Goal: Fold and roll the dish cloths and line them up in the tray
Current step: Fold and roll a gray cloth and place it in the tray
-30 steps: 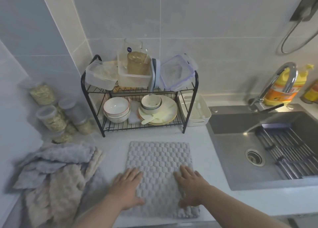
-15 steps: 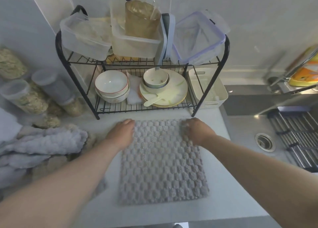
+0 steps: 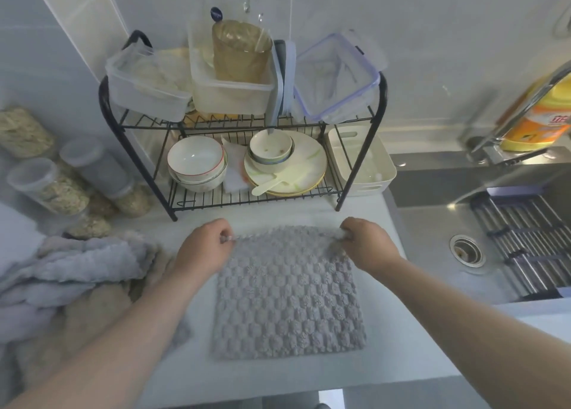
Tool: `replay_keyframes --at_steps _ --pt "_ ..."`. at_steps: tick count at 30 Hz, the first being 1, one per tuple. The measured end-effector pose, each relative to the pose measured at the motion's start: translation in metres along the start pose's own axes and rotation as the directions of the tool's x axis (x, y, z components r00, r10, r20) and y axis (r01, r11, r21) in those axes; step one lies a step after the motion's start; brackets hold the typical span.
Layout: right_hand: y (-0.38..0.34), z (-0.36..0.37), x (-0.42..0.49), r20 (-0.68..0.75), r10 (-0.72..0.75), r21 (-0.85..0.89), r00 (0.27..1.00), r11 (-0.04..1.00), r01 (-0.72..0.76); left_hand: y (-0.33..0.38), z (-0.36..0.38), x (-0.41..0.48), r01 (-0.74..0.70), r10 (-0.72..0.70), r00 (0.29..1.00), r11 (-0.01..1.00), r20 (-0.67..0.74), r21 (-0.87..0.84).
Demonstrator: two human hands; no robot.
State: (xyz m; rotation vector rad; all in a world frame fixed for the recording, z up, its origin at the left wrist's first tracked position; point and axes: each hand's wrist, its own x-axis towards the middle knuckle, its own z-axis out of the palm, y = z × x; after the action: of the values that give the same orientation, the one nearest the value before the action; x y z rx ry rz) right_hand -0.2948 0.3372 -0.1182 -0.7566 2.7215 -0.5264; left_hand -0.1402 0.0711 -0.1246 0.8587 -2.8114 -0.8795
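A grey waffle-textured dish cloth (image 3: 287, 297) lies spread flat on the white counter in front of me. My left hand (image 3: 205, 245) pinches its far left corner and my right hand (image 3: 366, 242) pinches its far right corner, both corners lifted slightly. A heap of more grey and beige dish cloths (image 3: 71, 272) lies at the left. The white tray (image 3: 361, 161) stands beside the rack's right leg, next to the sink.
A black wire rack (image 3: 244, 137) with bowls, plates and plastic boxes stands behind the cloth. Storage jars (image 3: 49, 186) lie at the back left. The steel sink (image 3: 494, 232) with a roll-up drainer and a tap fills the right; a yellow detergent bottle (image 3: 537, 118) stands behind it.
Both hands moved from pressing the cloth's near part to its far edge and now pinch the two far corners. The camera has leaned forward.
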Motion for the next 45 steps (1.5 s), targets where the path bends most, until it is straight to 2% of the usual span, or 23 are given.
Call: replay_keyframes --at_steps 4,7,15,21,26,28,30,32,34,35,37,39,42,45 --pt "0.011 0.004 -0.055 -0.027 -0.057 0.095 0.998 0.994 0.059 -0.007 0.002 -0.066 0.042 -0.043 0.999 0.999 0.018 0.03" --pt "0.025 0.022 -0.086 0.023 -0.128 0.108 0.992 0.986 0.125 -0.021 0.015 -0.107 0.013 -0.019 0.998 0.996 0.066 0.087" --pt "0.049 0.048 -0.129 0.211 -0.176 -0.018 0.961 0.983 0.184 -0.041 0.046 -0.155 -0.108 0.051 0.968 0.968 0.247 0.225" --pt "0.053 0.054 -0.138 0.289 -0.232 -0.098 0.929 0.958 0.269 -0.046 0.055 -0.163 -0.187 0.104 0.959 0.93 0.263 0.316" --pt "0.054 0.053 -0.147 0.303 -0.245 -0.103 0.921 0.952 0.287 -0.035 0.056 -0.169 -0.157 0.073 0.968 0.923 0.24 0.351" --pt "0.051 0.05 -0.149 0.288 -0.2 -0.045 0.937 0.974 0.222 -0.032 0.055 -0.169 -0.15 0.096 0.981 0.925 0.167 0.35" --pt "0.044 0.046 -0.142 0.196 -0.087 0.058 0.977 0.995 0.077 -0.027 0.052 -0.163 -0.173 0.171 0.984 0.912 0.038 0.373" --pt "0.034 0.041 -0.126 0.129 0.127 0.172 0.984 0.974 -0.148 -0.019 0.049 -0.15 -0.154 0.158 0.987 0.904 0.024 0.398" --pt "0.023 0.038 -0.11 0.202 0.379 0.259 0.903 0.868 -0.423 -0.012 0.053 -0.136 -0.168 0.107 0.976 0.927 0.191 0.336" --pt "0.018 0.036 -0.102 0.255 0.463 0.303 0.849 0.796 -0.525 -0.009 0.056 -0.13 -0.172 0.08 0.955 0.933 0.284 0.316" --pt "0.009 0.035 -0.092 0.356 0.545 0.369 0.759 0.665 -0.65 -0.007 0.064 -0.125 -0.16 0.037 0.934 0.933 0.354 0.323" --pt "0.003 0.037 -0.087 0.429 0.529 0.403 0.732 0.613 -0.68 -0.012 0.074 -0.126 -0.114 -0.014 0.939 0.93 0.344 0.349" --pt "-0.003 0.038 -0.088 0.455 0.525 0.402 0.719 0.599 -0.692 -0.016 0.084 -0.126 -0.104 -0.012 0.95 0.93 0.311 0.353" --pt "0.003 0.039 -0.09 0.32 0.522 0.428 0.791 0.665 -0.612 -0.017 0.09 -0.123 -0.165 0.08 0.955 0.945 0.287 0.284"
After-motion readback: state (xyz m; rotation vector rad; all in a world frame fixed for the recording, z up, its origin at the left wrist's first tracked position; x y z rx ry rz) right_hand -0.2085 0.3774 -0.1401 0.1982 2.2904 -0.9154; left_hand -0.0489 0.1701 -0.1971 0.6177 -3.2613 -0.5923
